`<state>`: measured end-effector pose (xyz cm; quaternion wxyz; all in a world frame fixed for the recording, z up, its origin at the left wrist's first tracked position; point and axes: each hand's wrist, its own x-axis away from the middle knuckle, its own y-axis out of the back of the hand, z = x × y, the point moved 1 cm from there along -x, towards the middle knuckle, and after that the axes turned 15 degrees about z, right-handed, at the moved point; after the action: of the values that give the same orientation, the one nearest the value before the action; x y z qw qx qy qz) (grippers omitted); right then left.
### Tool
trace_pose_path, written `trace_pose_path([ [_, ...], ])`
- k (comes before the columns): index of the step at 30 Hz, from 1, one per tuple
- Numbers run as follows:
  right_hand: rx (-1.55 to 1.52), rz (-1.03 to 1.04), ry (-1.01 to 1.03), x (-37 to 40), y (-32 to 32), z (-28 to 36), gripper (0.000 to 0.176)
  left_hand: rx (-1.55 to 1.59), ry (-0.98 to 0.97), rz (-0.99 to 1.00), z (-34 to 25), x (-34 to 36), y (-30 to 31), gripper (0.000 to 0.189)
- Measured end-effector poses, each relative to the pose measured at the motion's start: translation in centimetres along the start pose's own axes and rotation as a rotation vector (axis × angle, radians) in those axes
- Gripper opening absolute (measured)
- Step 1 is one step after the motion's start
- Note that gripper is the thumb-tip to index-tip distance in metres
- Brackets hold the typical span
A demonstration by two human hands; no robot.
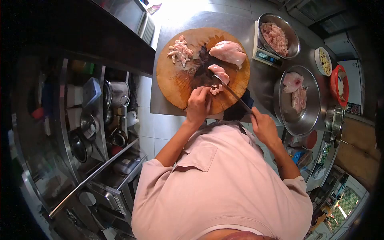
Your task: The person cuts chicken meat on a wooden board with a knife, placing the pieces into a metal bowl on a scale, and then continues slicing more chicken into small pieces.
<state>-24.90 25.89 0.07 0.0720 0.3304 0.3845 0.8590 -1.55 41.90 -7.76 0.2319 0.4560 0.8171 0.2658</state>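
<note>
My right hand is wrapped around the handle of a knife. The blade reaches up and left across a round wooden chopping board, its tip at a strip of raw chicken. My left hand rests at the board's near edge with fingers curled together, fingertips beside small chicken bits; whether anything is between them is hidden. A whole raw chicken breast lies at the board's far right. A pile of chopped chicken pieces sits at its far left.
Right of the board, a steel bowl of minced meat stands on a digital scale. Nearer is a large steel basin holding raw meat. Beyond are a white bowl and a red basket. Shelves with pots stand left.
</note>
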Motion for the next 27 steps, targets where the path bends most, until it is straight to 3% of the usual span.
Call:
trace_pose_path([
  [5,-0.214,-0.027,0.038,0.3,-0.1,-0.8,0.017,-0.027,-0.052,0.121,-1.5,-2.5,-1.5,0.032],
  [9,-0.282,-0.094,0.042,0.8,0.1,-0.8,0.019,-0.261,-0.185,0.204,-0.7,-3.4,-2.4,0.029],
  [15,-0.397,-0.102,-0.071,1.6,0.3,-1.3,0.022,-0.127,-0.117,0.174,0.3,-3.2,-0.5,0.019],
  [17,-0.432,-0.15,-0.075,1.8,0.0,-1.7,0.028,0.295,0.082,0.247,0.2,-3.7,0.8,0.013],
  [21,-0.491,-0.156,-0.097,1.9,-1.2,-2.6,0.033,0.29,0.081,0.171,-1.0,-6.8,3.6,0.009],
  [25,-0.518,-0.275,-0.056,2.1,-1.9,-2.6,0.031,0.488,-0.019,0.178,-4.5,-11.9,6.2,0.015],
  [27,-0.525,-0.289,-0.05,2.2,-1.9,-2.5,0.03,0.441,-0.166,0.207,-7.0,-15.5,7.2,0.017],
])
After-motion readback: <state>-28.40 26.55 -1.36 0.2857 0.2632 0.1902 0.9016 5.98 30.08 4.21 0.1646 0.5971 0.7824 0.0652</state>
